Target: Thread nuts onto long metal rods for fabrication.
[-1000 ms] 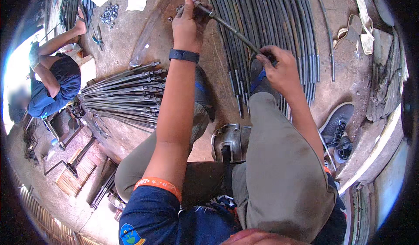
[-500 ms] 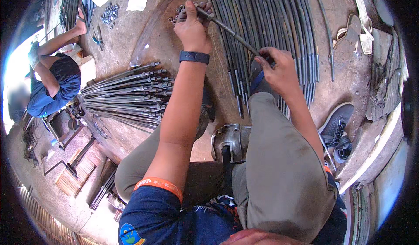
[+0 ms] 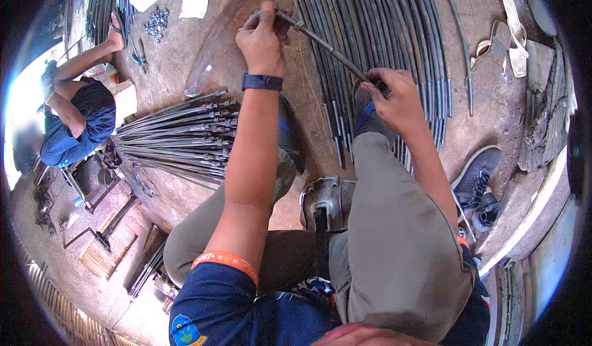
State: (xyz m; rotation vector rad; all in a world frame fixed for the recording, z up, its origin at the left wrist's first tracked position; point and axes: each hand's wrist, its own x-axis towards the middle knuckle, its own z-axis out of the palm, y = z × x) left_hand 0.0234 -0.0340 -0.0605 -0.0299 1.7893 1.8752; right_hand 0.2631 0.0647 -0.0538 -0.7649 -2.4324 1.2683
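Note:
A long dark metal rod (image 3: 333, 51) slants between my two hands. My right hand (image 3: 398, 99) grips its nearer right part, thumb and fingers wrapped round it. My left hand (image 3: 262, 47), with a dark band on the wrist, is closed at the rod's far left end, thumb pointing up. A nut (image 3: 299, 25) sits on the rod just right of my left fingers. Whether those fingers also hold a small part is hidden. Under the rod, many similar rods (image 3: 376, 32) lie side by side on the floor.
A fanned bundle of rods with nuts (image 3: 179, 136) lies left of my left arm. Farther left a person (image 3: 80, 118) sits beside a pile of small nuts (image 3: 155, 22) and pliers (image 3: 140, 55). Sandals (image 3: 515, 35) and a dark shoe (image 3: 478, 167) are at right. A metal block (image 3: 320, 198) is between my legs.
My left hand has shifted slightly left and down toward the rod's tip, covering the small nuts that showed beside it. My right hand and the rod have hardly moved.

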